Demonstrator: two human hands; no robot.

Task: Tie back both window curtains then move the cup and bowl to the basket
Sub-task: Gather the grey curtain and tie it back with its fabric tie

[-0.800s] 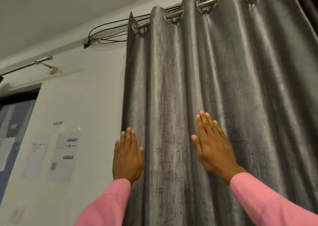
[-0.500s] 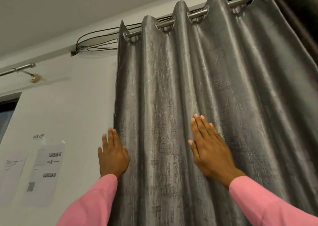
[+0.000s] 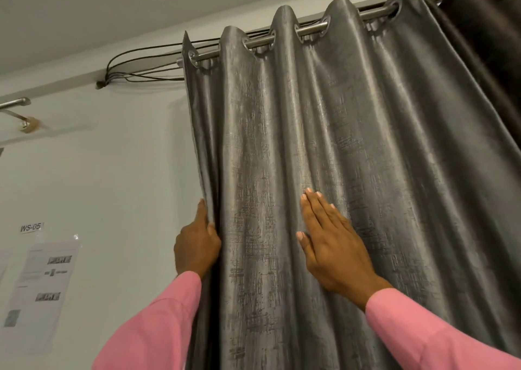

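**Both hands on grey curtain, L at its edge**

Shiny dark-grey textured curtain (image 3: 324, 149) w/ metal eyelets hangs in deep folds from a steel rod (image 3: 311, 29) near the ceiling, filling centre and right of view. A second, darker curtain (image 3: 485, 40) shows at top right, just beside the first.

Left hand (image 3: 197, 245), pink sleeve (image 3: 152, 327), is at the curtain's left edge. Thumb lies on the front of the fabric, fingers go round behind the edge and are hidden, so grip is closed on the curtain's edge fold. How tight, can't tell.

Right hand (image 3: 335, 254), also in a pink sleeve (image 3: 439, 333), lies flat on the curtain front, approx. mid-panel. Fingers (image 3: 315, 209) straight and close together, pointing up, thumb spread out to the side. Palm pressed on fabric, holding nothing.

White wall (image 3: 112, 172) to the left of the curtain. Black cables (image 3: 135, 65) run along it up to the rod end. Further left, a short metal rail w/ bracket (image 3: 19, 110). Lower left: small label reading "WS-05" (image 3: 30, 226) above a printed sheet in a clear sleeve (image 3: 42, 288), print too small to read.

Cup, bowl, basket not in view.
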